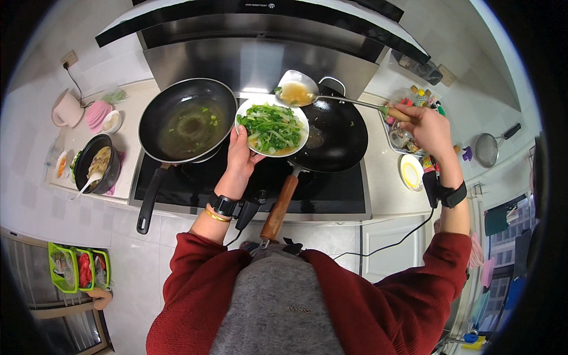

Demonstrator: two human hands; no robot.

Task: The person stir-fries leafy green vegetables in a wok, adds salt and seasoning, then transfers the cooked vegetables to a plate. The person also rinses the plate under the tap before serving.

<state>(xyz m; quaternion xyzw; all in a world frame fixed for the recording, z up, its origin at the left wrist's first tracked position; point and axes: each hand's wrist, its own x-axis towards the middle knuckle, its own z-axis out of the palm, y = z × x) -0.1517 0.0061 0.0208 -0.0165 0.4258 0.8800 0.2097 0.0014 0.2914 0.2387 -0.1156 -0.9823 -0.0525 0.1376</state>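
My left hand (242, 153) grips the near-left rim of a white plate (304, 138) heaped with cooked leafy greens (270, 126). The wooden handle of a metal wok spatula (350, 101) is in my right hand (427, 128). Brown liquid and a bit of green lie in the spatula's scoop, at the plate's far right edge. Below and right of the plate is a black wok (341, 146) with a brown wooden handle, nearly emptied, with small scraps. To the left, a black frying pan (177, 106) holds shallow liquid and a few green bits.
Both pans sit on a black cooktop (213, 191) beneath a range hood (262, 15). On the left counter are a black pot (116, 177) of food with a white spoon, a pink kettle (69, 108) and small bowls. A yellow-stained dish (412, 173) and seasoning bottles (421, 97) stand at right.
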